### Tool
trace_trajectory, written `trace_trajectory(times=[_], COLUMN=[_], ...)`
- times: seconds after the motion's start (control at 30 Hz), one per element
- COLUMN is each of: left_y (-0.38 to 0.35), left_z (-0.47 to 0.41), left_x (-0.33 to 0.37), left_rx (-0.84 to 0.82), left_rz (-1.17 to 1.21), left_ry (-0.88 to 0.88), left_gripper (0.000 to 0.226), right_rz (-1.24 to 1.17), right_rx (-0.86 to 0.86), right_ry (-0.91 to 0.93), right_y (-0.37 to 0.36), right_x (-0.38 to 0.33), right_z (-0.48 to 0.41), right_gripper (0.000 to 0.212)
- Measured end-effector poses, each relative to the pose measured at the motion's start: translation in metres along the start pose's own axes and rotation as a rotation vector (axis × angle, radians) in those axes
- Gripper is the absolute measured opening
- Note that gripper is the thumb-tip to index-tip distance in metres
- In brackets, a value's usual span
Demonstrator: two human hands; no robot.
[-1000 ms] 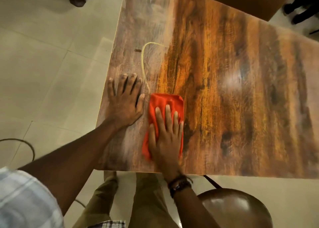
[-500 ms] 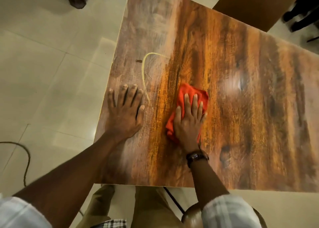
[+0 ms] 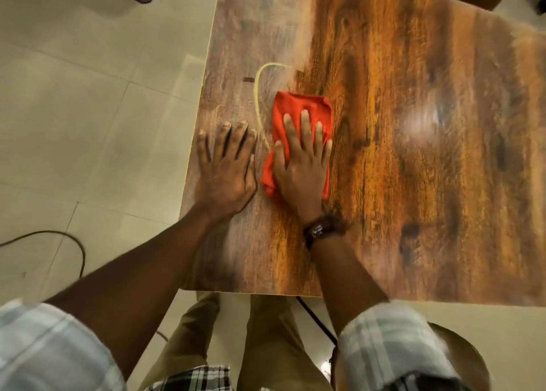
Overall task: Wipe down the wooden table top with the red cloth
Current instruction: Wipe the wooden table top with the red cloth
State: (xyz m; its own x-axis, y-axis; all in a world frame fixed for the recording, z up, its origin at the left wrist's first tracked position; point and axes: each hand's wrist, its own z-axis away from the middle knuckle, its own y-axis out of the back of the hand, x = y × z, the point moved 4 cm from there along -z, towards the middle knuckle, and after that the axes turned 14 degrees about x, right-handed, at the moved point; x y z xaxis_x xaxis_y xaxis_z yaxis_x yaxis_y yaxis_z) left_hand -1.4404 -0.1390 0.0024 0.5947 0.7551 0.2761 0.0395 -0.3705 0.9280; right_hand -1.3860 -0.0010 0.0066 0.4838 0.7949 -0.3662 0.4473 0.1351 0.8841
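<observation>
The red cloth [image 3: 298,115] has been swept back leftward, pinned flat under the spread right hand [image 3: 301,166]; the left hand [image 3: 226,169] is braced open on the surface [image 3: 428,124]. Seemingly bunched edges could leave streaks.

Right hand [image 3: 301,166] flat on red cloth [image 3: 298,109], pressed to table top [image 3: 413,124]; left hand [image 3: 226,166] flat at its 9 o'clock.

An indoor room, likely a dining or eating area — whether home or canteen cannot be told. A large wood-grain worktop [image 3: 413,154] stands on pale glossy floor tiles [image 3: 88,124], a round brown stool [image 3: 472,358] sits at its near edge, and a dark cable [image 3: 71,242] trails across the floor.
</observation>
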Motion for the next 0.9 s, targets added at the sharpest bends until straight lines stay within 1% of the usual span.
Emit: trace_trajectory(times=[0.1,0.2,0.3,0.37,0.47,0.57,0.67,0.73,0.83,0.9], left_y=[0.000,0.002,0.001,0.000,0.000,-0.001,-0.002,-0.002,-0.003,-0.002], left_z=[0.000,-0.001,-0.001,-0.002,-0.003,-0.003,-0.004,-0.004,-0.002,-0.001], left_x=[-0.001,-0.001,-0.001,-0.002,-0.003,-0.002,-0.002,-0.003,-0.003,-0.003], left_rx=[0.001,-0.009,-0.016,-0.011,-0.010,-0.007,-0.004,0.013,0.025,0.033], left_rz=[0.010,0.019,0.029,0.035,0.031,0.007,0.000,0.020,0.040,0.043], left_ry=[-0.018,-0.015,-0.024,-0.029,-0.017,-0.037,-0.011,-0.002,-0.009,-0.009], left_gripper=[0.060,0.062,0.063,0.062,0.062,0.063,0.061,0.059,0.058,0.057], right_rz=[-0.019,0.013,0.030,0.028,0.006,-0.004,0.005,0.013,0.000,-0.019], right_rx=[-0.066,-0.074,-0.085,-0.091,-0.081,-0.048,0.030,0.047,-0.054,-0.089], right_ry=[0.013,-0.001,-0.010,-0.008,-0.011,-0.013,0.001,-0.016,-0.073,-0.079], right_y=[0.031,0.057,0.063,0.058,0.041,0.014,-0.015,-0.031,-0.052,-0.057], right_x=[-0.005,-0.007,-0.007,-0.008,-0.009,-0.007,-0.008,-0.010,-0.011,-0.011], right_z=[0.089,0.171,0.198,0.181,0.132,0.068,-0.005,-0.057,-0.121,-0.140], right_gripper=[0.057,0.057,0.057,0.056,0.056,0.057,0.056,0.056,0.055,0.055])
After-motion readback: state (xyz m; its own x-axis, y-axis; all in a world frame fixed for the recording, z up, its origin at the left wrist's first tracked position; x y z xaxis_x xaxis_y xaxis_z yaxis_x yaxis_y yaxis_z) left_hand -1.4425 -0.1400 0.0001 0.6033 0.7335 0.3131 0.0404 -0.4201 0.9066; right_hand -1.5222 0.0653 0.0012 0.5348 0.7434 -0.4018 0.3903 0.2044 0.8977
